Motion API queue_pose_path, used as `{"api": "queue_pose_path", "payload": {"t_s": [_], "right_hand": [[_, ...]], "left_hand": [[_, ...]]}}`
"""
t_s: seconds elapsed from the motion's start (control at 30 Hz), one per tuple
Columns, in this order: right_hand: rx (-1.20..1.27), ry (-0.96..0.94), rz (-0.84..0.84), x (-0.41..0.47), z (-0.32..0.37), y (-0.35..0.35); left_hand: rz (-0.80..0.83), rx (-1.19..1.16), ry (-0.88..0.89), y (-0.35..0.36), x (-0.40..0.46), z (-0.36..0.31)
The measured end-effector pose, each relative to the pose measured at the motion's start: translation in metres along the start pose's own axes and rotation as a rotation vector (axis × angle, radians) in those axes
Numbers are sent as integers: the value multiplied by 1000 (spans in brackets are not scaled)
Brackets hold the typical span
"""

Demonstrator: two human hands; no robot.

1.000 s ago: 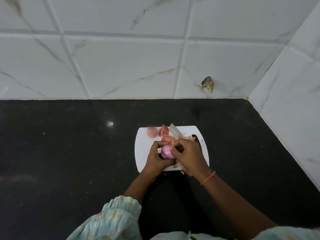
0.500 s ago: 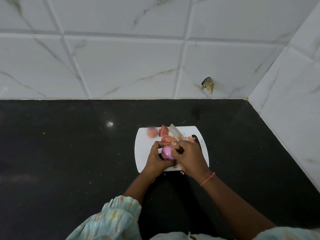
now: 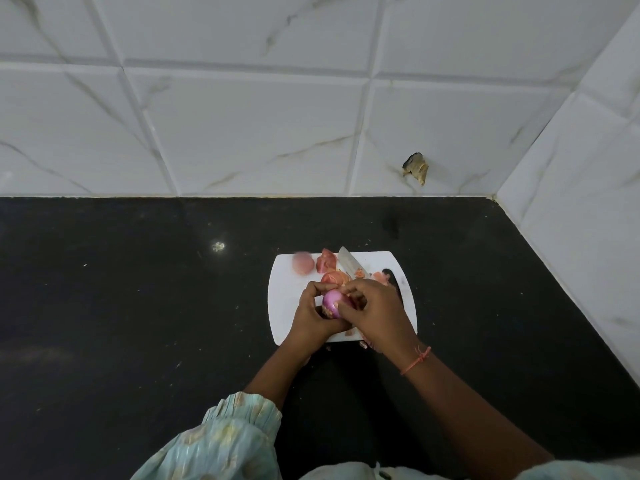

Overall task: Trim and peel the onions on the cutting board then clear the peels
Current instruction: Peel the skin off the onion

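A white cutting board lies on the black counter. Over its middle, my left hand grips a shiny purple onion from the left. My right hand pinches at the onion's right side with fingertips and thumb. A paler onion sits at the board's far left corner. Loose reddish peels lie at the far edge, with more just beyond my fingers. A knife blade rests among them; its dark handle is partly hidden by my right hand.
The black counter spreads wide to the left and right of the board. White marble tiles form the back wall and the right wall. A broken spot shows on the back wall. Small peel scraps lie at the board's near edge.
My right fingers have shifted slightly over the purple onion, working at its skin. Both hands stay at the same place on the board.
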State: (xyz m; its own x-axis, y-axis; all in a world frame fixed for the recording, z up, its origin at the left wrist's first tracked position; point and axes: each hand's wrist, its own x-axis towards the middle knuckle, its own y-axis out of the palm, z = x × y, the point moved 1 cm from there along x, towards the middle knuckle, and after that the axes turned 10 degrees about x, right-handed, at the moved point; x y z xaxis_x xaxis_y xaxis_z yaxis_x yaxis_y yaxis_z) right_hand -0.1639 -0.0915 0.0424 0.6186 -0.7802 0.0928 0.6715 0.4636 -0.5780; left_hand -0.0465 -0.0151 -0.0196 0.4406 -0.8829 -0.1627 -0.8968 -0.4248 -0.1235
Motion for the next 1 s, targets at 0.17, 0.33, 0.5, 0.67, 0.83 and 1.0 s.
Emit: {"api": "queue_pose_path", "payload": {"t_s": [0.17, 0.33, 0.5, 0.67, 0.83, 1.0], "right_hand": [[10, 5, 13, 3, 7, -2], [16, 9, -5, 2, 7, -3], [-9, 15, -4, 3, 5, -5], [92, 66, -96, 3, -2, -6], [102, 56, -37, 0, -2, -3], [-32, -11, -29, -4, 3, 1]], "left_hand": [[-1, 15, -6, 0, 1, 2], [2, 17, -3, 1, 1, 1], [10, 30, -6, 1, 1, 1], [10, 38, 9, 0, 1, 3], [17, 16, -4, 0, 1, 2], [4, 11, -10, 0, 2, 2]]}}
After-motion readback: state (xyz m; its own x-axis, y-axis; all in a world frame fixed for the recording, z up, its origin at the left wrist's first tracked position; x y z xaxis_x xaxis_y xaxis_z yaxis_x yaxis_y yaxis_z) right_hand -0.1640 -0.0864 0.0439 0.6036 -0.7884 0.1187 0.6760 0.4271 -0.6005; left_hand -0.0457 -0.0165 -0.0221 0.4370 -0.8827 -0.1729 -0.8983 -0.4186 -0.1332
